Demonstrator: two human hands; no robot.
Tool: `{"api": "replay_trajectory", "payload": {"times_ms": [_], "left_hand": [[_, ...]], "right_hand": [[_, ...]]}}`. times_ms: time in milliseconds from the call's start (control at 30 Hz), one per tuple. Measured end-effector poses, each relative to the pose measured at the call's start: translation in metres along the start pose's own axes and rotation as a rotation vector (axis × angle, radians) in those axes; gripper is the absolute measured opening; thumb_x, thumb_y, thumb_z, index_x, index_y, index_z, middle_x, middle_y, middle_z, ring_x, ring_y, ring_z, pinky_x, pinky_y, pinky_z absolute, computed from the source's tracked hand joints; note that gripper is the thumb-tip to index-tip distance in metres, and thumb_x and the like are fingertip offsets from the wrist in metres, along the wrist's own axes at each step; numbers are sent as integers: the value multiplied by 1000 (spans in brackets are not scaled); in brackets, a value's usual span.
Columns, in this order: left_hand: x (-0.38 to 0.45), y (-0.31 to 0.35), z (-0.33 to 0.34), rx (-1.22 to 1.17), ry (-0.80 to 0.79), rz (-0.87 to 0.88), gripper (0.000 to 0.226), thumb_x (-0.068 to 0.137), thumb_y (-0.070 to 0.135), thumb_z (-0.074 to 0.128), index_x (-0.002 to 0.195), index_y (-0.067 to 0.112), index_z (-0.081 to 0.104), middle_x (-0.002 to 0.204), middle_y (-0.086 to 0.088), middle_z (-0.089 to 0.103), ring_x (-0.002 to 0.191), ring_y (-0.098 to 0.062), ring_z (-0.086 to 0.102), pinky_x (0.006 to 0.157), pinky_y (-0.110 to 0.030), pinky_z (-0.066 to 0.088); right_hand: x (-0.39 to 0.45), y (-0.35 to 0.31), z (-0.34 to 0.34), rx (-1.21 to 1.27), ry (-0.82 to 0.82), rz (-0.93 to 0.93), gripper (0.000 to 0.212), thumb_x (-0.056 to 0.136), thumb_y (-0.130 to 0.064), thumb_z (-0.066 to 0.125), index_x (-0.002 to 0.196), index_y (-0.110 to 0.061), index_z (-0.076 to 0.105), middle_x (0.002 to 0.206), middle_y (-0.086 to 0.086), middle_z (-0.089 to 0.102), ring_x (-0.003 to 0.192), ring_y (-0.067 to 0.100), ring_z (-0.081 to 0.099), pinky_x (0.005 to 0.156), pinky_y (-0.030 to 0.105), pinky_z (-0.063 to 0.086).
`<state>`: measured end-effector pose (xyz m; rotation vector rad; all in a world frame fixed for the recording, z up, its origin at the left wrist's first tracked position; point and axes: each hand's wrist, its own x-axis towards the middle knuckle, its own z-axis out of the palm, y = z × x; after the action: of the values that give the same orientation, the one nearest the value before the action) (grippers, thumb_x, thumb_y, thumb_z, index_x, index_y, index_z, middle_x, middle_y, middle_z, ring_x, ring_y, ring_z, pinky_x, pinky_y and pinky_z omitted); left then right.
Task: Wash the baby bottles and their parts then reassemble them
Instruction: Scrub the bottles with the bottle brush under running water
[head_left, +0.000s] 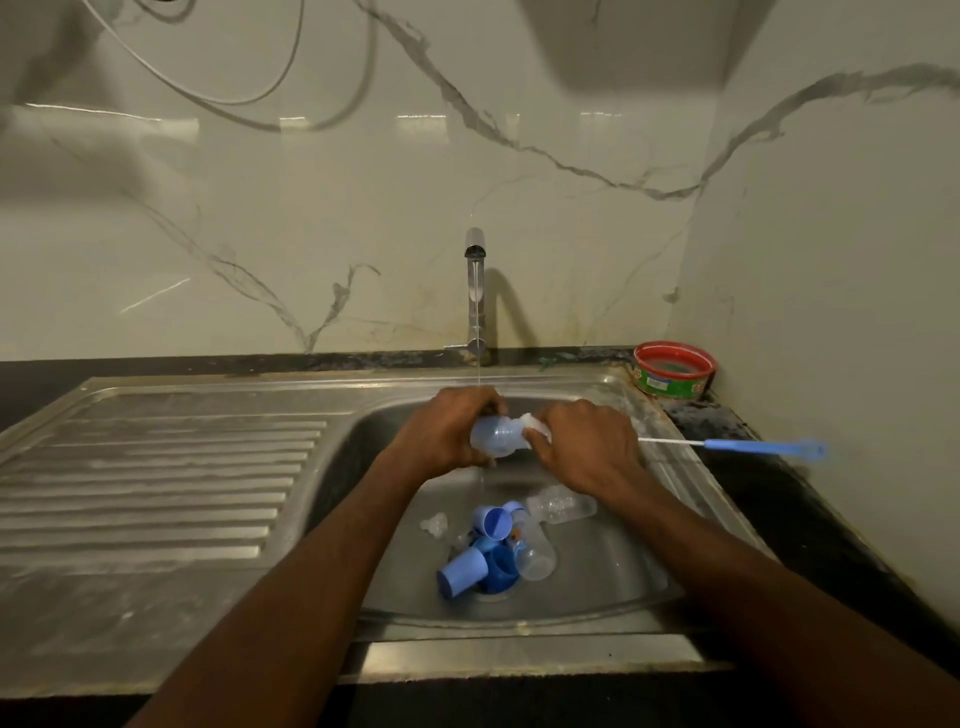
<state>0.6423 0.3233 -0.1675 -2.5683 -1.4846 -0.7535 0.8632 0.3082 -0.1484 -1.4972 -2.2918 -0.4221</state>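
Three clear bottles – two blue caps, one brush, one tub.

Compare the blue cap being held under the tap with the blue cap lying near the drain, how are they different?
The held cap is up under the running water, gripped by the left hand; the drain cap lies loose on the sink floor. The held one looks paler and see-through; the drain one is solid blue. Both are small plastic cups on their sides.

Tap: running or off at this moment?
Running. A thin stream falls from the tap past the bottle held in both hands, into the sink.
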Motion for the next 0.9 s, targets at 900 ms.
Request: {"api": "replay_trajectory", "payload": {"times_ms": [900], "left_hand": [[-4,5,12,-111,-92,-82,71,82,37,81,142,29,44,142,1,52,126,-16,50,104,-31,41]], "right_hand": [[-6,5,-5,54,30,134,39,99,-59,44,120,-34,65,103,-1,71,93,21,66,67,30,37]]}}
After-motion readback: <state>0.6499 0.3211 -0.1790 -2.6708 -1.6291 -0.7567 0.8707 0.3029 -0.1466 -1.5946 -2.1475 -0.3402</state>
